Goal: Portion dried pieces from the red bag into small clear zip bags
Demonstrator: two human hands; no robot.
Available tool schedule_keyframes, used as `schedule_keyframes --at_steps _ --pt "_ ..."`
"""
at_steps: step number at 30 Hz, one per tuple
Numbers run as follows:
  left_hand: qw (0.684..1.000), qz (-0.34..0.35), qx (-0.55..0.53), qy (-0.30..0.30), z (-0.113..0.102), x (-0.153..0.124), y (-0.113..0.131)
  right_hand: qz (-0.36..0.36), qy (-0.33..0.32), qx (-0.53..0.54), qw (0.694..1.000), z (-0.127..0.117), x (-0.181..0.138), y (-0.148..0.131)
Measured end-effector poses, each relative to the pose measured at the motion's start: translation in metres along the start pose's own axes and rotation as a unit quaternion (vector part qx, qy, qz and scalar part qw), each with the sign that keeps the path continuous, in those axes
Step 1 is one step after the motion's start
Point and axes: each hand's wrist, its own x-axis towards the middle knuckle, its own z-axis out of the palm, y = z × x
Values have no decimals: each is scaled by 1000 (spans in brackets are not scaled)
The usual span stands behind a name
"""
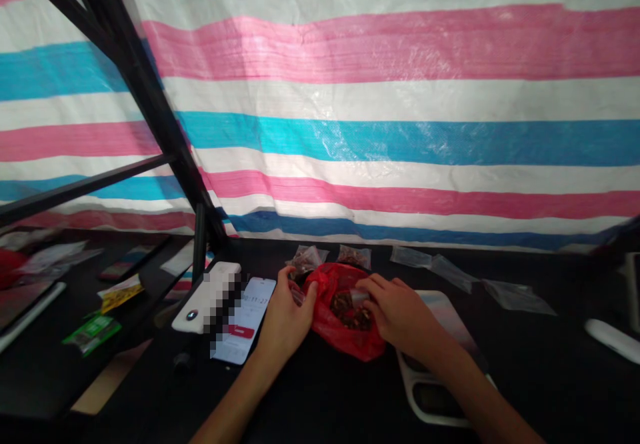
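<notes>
A red plastic bag [345,344] lies open on the black table, with brown dried pieces [353,314] inside. My left hand [293,307] is at the bag's left side, fingers curled around what looks like a small clear plastic bag [299,295]; its thumb is against the red bag. Over the right side of the opening, my right hand [395,307] has its fingers closed, pointing down into the bag. A pale, translucent piece shows by those fingertips, too blurred to name. Under my right forearm is a kitchen scale [415,397], partly hidden.
Filled clear bags [355,256] lie behind the red bag; flat clear bags [517,296] are farther right. A phone [255,311] and a white power bank-like object [215,284] lie left. A black metal frame [150,111] stands before a striped tarp [400,104]. Packets [93,334] sit on the left table.
</notes>
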Motion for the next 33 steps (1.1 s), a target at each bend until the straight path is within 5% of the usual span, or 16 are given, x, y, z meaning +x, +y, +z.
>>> schedule_keyframes --at_steps 6,16,22,29,33 --pt "998 33 27 39 -1 -8 10 37 36 -59 997 2 1 -2" --pt "983 19 -52 -174 13 -34 15 -47 10 56 997 -7 -4 -1" --pt "968 7 -211 -133 19 -24 15 -39 -7 103 994 -3 -6 -4" --pt "977 -23 -200 -72 16 -18 16 -37 -5 99 994 4 -8 -14" --pt "972 -34 -212 -92 15 -18 15 -14 2 88 996 10 -7 -25"
